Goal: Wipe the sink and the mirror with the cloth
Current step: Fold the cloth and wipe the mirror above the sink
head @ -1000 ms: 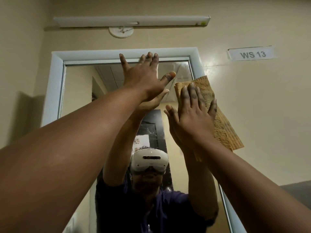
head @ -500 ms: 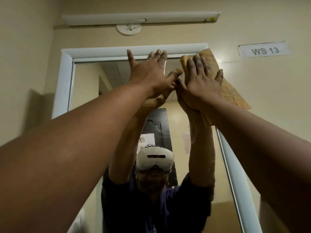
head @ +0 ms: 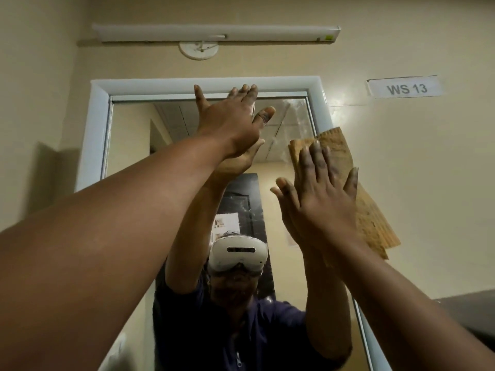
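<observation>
The mirror (head: 134, 135) hangs on the wall in a pale blue-white frame (head: 96, 135). My left hand (head: 230, 121) lies flat against the glass near the top edge, fingers spread, holding nothing. My right hand (head: 321, 199) presses a tan-orange woven cloth (head: 372, 220) flat against the mirror's right side, over the frame. The cloth sticks out above and to the right of the fingers. Wipe streaks show on the glass at the upper right. The sink is out of view.
A white tube light (head: 214, 32) and a round ceiling-rose fitting (head: 198, 50) sit above the mirror. A label reading "WS 13" (head: 404, 88) is stuck on the wall at the right. A person with a white headset is reflected in the glass.
My right hand slid the cloth up to the mirror's top right corner, then back down the right side. My left hand stayed flat near the top edge.
</observation>
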